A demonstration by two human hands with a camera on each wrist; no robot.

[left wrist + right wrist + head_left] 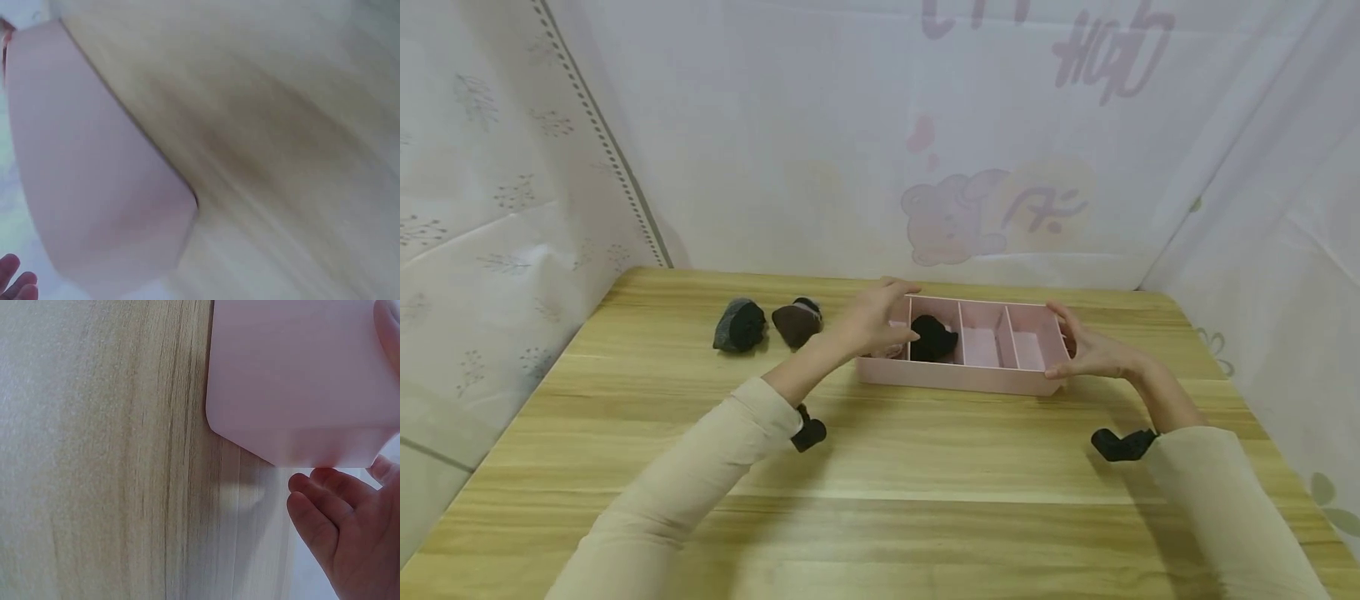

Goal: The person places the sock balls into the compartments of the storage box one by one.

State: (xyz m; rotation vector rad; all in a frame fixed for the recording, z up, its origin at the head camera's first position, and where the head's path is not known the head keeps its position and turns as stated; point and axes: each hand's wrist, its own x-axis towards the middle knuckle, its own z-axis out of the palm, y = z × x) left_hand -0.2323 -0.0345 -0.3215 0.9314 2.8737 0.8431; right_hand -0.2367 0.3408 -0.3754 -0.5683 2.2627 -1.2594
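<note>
A pink divided box (958, 377) stands on the table, a row of compartments along its length. My right hand (1093, 350) grips its right end, thumb at the front corner and a finger at the far corner. In the right wrist view, several fingers (315, 528) lie against that end. Over the box's left end is my left hand (872, 321), fingers spread apart, with the thumb overlapping a balled-up black sock (932, 339). That sock lies in the compartment second from the left. The left hand partly hides the leftmost compartment. Left fingertips (17, 284) show beyond the box in the left wrist view.
Two more balled-up socks, one grey and black (740, 325), one brown and black (797, 322), lie on the wooden table (925, 500) left of the box. A printed cloth (790, 125) hangs behind the table and at both sides.
</note>
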